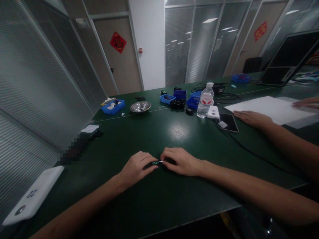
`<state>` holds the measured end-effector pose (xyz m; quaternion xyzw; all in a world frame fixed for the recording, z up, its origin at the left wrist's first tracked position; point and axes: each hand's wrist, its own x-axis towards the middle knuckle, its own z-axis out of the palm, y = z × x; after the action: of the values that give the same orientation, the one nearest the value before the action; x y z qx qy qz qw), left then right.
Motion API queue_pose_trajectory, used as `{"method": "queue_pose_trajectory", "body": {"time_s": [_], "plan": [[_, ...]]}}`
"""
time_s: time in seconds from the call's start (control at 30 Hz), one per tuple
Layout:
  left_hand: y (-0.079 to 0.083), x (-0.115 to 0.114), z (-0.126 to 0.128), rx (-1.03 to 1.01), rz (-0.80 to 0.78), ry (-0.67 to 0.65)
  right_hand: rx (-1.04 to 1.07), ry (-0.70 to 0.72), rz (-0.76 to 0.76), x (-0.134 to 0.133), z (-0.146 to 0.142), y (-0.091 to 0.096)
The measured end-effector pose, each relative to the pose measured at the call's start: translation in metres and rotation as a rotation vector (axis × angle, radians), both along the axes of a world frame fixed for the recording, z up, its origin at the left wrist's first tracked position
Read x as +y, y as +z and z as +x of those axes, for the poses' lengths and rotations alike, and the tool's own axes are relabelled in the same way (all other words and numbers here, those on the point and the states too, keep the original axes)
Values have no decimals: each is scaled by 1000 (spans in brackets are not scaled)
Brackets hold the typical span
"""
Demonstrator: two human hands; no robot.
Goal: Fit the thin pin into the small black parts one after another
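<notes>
My left hand [138, 167] is closed in a pinch above the green tabletop, on a small green piece [155, 163] that looks like a circuit board. From it a thin silvery strip or rod [161, 161] points right. The thumb and fingers of my right hand [183, 162] are closed at the far end of that strip. Both hands face each other near the table's front. The piece is too small and partly covered to name exactly.
A metal bowl [140, 107] and blue bins [113, 107] stand farther back. Right of centre are a water bottle [205, 101], a white power bank [213, 112] and a cable [245, 148]. A co-worker's hands [253, 118] rest on white sheets [271, 108]. Another white device [35, 194] lies at left.
</notes>
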<state>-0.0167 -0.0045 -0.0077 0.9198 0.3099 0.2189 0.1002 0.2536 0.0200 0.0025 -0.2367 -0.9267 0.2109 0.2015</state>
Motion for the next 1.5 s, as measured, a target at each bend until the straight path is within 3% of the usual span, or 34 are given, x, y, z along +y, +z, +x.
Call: {"method": "queue_pose_trajectory", "body": {"time_s": [0.37,0.63,0.97,1.23,1.5], "plan": [[-2,0,1,-32,70,-21,31,-16,-13,-2,-1,-4],[-2,-5,1,-130,-12,33,49,-5,-40,-3,-2,-4],[1,-5,3,-261,12,-95,104,5,-82,-6,-2,-2],[1,-5,5,-397,60,-103,185,-13,-110,-6,-4,-6],[1,-5,5,-390,76,-87,155,-11,-92,-5,-3,-3]]}}
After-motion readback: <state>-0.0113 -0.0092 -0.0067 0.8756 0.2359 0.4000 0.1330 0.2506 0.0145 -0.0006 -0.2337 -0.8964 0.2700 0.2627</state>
